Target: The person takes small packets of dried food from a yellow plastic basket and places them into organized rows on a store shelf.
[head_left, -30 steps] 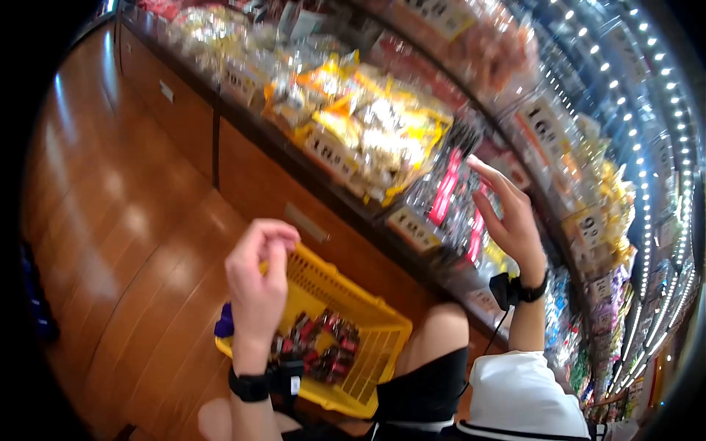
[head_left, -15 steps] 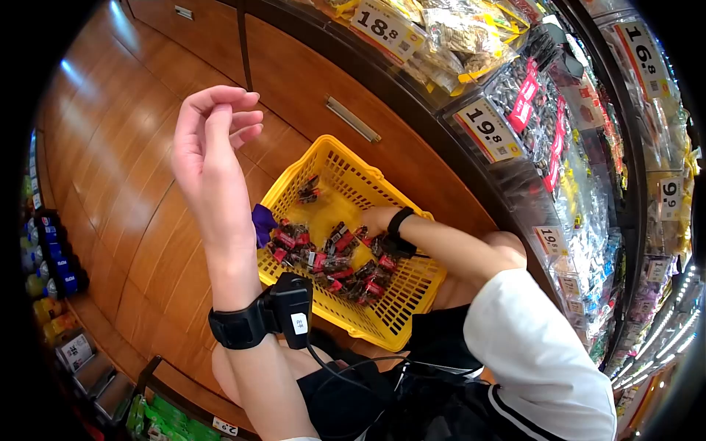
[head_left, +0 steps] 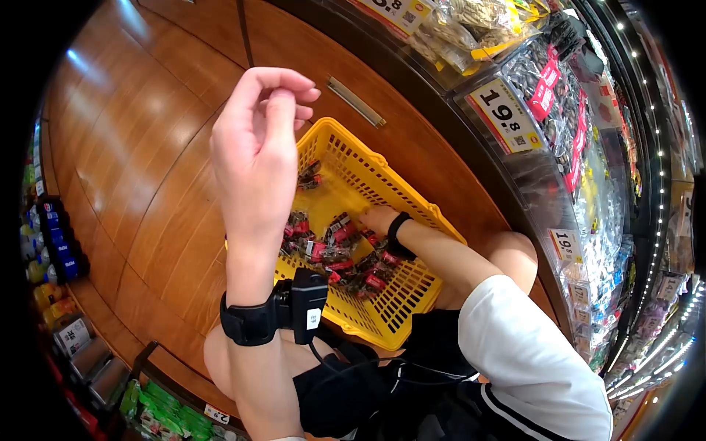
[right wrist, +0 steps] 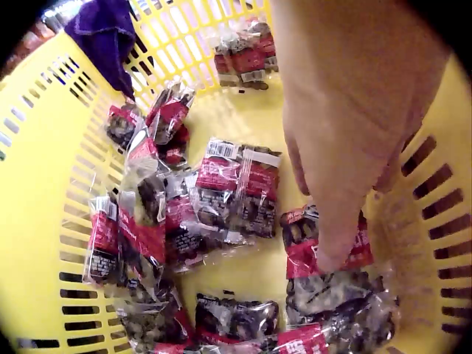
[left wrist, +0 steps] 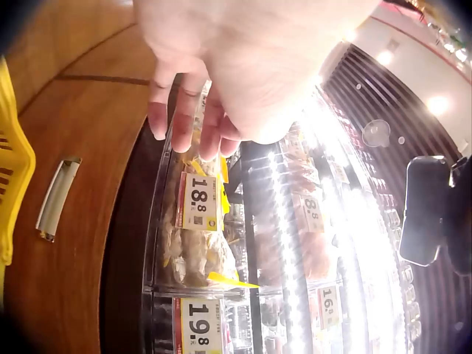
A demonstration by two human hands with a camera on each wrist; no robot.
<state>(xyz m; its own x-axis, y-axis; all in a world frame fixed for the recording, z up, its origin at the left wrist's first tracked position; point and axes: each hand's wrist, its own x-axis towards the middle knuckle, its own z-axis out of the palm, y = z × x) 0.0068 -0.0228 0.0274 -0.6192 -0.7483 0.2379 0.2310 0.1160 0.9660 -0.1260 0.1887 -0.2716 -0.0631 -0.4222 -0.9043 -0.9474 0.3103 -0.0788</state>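
Note:
My right hand (head_left: 381,218) reaches down into a yellow shopping basket (head_left: 412,192). In the right wrist view, a fingertip of it lies over a small clear packet (right wrist: 299,254) with a red label and dark contents. Its other fingers are mostly hidden behind the hand, and I cannot tell whether they grip the packet. Several similar packets (right wrist: 221,177) lie loose on the basket floor. My left hand (head_left: 257,151) hangs in the air over the basket's left side, fingers loosely curled, holding nothing.
A shelf of bagged dried goods (head_left: 507,33) with price tags (head_left: 504,116) runs along the right, above a wooden cabinet front with a metal handle (head_left: 357,101). A purple cloth (right wrist: 107,44) hangs on the basket rim. Bottles with blue labels (head_left: 62,239) stand at far left.
My right hand has come down from the shelf into the basket. My left hand rose from the basket rim, then shifted slightly right. The head view has turned and tilted downward.

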